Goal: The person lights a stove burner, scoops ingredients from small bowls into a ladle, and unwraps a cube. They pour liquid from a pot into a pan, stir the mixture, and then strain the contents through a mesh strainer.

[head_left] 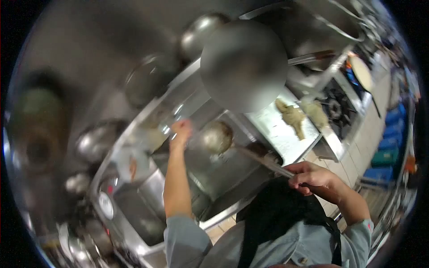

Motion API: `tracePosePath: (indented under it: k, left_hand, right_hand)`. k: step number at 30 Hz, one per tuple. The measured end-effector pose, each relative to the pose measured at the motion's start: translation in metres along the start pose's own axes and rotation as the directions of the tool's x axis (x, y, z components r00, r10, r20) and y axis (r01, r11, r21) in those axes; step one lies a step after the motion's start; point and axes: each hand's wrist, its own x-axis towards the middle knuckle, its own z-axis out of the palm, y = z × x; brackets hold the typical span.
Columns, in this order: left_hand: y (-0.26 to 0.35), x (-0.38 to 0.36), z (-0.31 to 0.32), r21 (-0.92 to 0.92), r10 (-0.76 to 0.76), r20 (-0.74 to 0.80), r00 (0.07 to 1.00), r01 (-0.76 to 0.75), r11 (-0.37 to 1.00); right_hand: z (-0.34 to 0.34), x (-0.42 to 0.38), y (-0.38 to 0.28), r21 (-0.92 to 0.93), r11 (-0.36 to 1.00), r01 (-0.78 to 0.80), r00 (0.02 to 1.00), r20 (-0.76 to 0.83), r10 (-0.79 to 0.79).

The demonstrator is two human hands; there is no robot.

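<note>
A long handle point(268, 161) runs from my right hand point(309, 177) up and left towards a round metal ladle bowl point(217, 137) over the steel basin. The fingers of my right hand are wrapped round the handle's end. My left hand point(181, 129) is stretched forward over the basin's far side, its fingers drawn together and blurred by motion. Beside it is a shiny, see-through or metallic thing point(166, 128), too smeared to name. Whether my left hand grips it is hard to make out.
Metal bowls point(100, 140) line the far side. Crumpled cloths point(292, 118) lie on a white board point(280, 134). At the right are a black burner point(335, 106), a pan point(361, 73) and blue containers point(388, 140). A large blurred round shape point(243, 64) hides part of the back.
</note>
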Motion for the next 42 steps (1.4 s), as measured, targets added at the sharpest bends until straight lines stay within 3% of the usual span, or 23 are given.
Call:
tracePosePath:
  k: [1, 2, 3, 4, 5, 6, 8, 10, 11, 13, 14, 20, 24, 26, 27, 29, 32, 33, 35, 36, 38, 40, 42]
  left_hand:
    - [-0.019, 0.013, -0.005, -0.248, -0.043, -0.01, 0.999, 0.039, 0.968]
    - [-0.032, 0.029, -0.005, -0.462, 0.04, 0.089, 0.995, 0.005, 0.887]
    - [-0.034, 0.05, -0.005, -0.617, -0.101, 0.152, 0.983, 0.174, 0.768]
    - [-0.053, 0.08, -0.012, -0.759, -0.092, 0.153, 0.984, 0.177, 0.627]
    - [-0.044, 0.093, -0.001, -0.844, -0.158, 0.11, 0.981, 0.177, 0.507]
    - [-0.036, 0.1, 0.008, -0.891, -0.18, 0.036, 0.983, 0.113, 0.44]
    - [-0.055, 0.127, 0.024, -0.923, 0.036, -0.018, 0.999, -0.03, 0.384]
    - [-0.039, 0.107, 0.035, -0.989, 0.258, 0.148, 0.955, 0.139, 0.054]
    - [-0.007, 0.076, 0.045, -0.986, 0.269, 0.166, 0.949, 0.155, 0.06]
    - [0.058, 0.022, 0.072, -0.8, -0.032, -0.109, 0.994, -0.069, 0.596]
    - [0.047, 0.036, 0.068, -0.732, -0.104, -0.192, 0.976, -0.072, 0.678]
    - [-0.036, 0.124, 0.026, -0.631, -0.102, -0.347, 0.932, -0.152, 0.761]
    - [-0.037, 0.111, 0.019, -0.596, -0.145, -0.254, 0.956, -0.037, 0.802]
    - [-0.009, 0.071, 0.035, -0.536, -0.316, -0.213, 0.924, 0.16, 0.829]
    - [0.014, 0.038, 0.051, -0.536, -0.317, -0.219, 0.923, 0.157, 0.829]
    - [0.051, -0.035, 0.087, -0.349, -0.034, -0.149, 0.988, -0.02, 0.937]
    - [0.051, -0.086, 0.115, -0.106, -0.018, -0.039, 0.999, 0.014, 0.994]
    - [0.06, -0.113, 0.132, -0.117, -0.015, -0.052, 0.999, 0.009, 0.993]
    - [0.117, -0.202, 0.184, -0.096, -0.215, 0.069, 0.974, 0.221, 0.971]
    - [0.122, -0.23, 0.193, -0.112, -0.215, 0.057, 0.975, 0.22, 0.969]
    - [0.12, -0.268, 0.21, -0.205, -0.36, 0.335, 0.871, 0.44, 0.874]
    - [0.095, -0.288, 0.222, 0.109, -0.463, 0.395, 0.794, 0.46, 0.881]
    - [0.097, -0.3, 0.251, 0.276, -0.537, 0.48, 0.693, 0.462, 0.843]
  right_hand:
    - [-0.001, -0.009, 0.004, -0.016, 1.0, -0.017, 0.997, -0.081, 0.016]
    - [-0.005, -0.019, 0.008, 0.047, 0.999, -0.004, 0.997, -0.073, 0.007]
    - [-0.009, -0.027, 0.017, 0.023, 1.0, 0.006, 0.994, -0.111, -0.004]
    - [-0.013, -0.035, 0.018, -0.061, 0.998, 0.026, 0.998, -0.058, -0.029]
    - [-0.011, -0.044, 0.024, -0.031, 0.997, 0.076, 0.988, -0.13, -0.08]
    - [-0.028, -0.042, 0.037, -0.016, 0.987, 0.162, 0.987, 0.0, -0.162]
    - [-0.034, -0.062, 0.051, 0.012, 0.974, 0.226, 0.972, -0.074, -0.225]
    - [-0.033, -0.069, 0.063, -0.012, 0.966, 0.26, 0.963, -0.075, -0.26]
    - [-0.033, -0.079, 0.069, -0.006, 0.962, 0.275, 0.958, -0.088, -0.274]
    - [-0.029, -0.098, 0.083, 0.112, 0.946, 0.305, 0.943, -0.175, -0.284]
    - [-0.03, -0.106, 0.09, 0.131, 0.943, 0.305, 0.939, -0.21, -0.274]
    - [-0.034, -0.143, 0.13, 0.278, 0.867, 0.413, 0.89, -0.328, -0.318]
    - [-0.049, -0.167, 0.145, 0.324, 0.81, 0.489, 0.839, -0.43, -0.334]
    - [-0.065, -0.179, 0.155, 0.351, 0.75, 0.561, 0.796, -0.479, -0.371]
    - [-0.072, -0.187, 0.155, 0.352, 0.751, 0.558, 0.799, -0.474, -0.371]
    - [-0.089, -0.21, 0.152, 0.416, 0.691, 0.592, 0.775, -0.528, -0.347]
    - [-0.127, -0.242, 0.147, 0.403, 0.68, 0.613, 0.755, -0.553, -0.353]
    - [-0.142, -0.254, 0.145, 0.388, 0.673, 0.629, 0.734, -0.582, -0.351]
    - [-0.18, -0.277, 0.142, 0.346, 0.686, 0.64, 0.717, -0.59, -0.371]
    - [-0.203, -0.288, 0.141, 0.326, 0.677, 0.66, 0.696, -0.605, -0.388]
    - [-0.241, -0.304, 0.134, 0.322, 0.64, 0.697, 0.653, -0.654, -0.382]
    - [-0.278, -0.317, 0.118, 0.272, 0.645, 0.714, 0.625, -0.664, -0.411]
    - [-0.308, -0.333, 0.099, 0.203, 0.633, 0.747, 0.556, -0.712, -0.429]
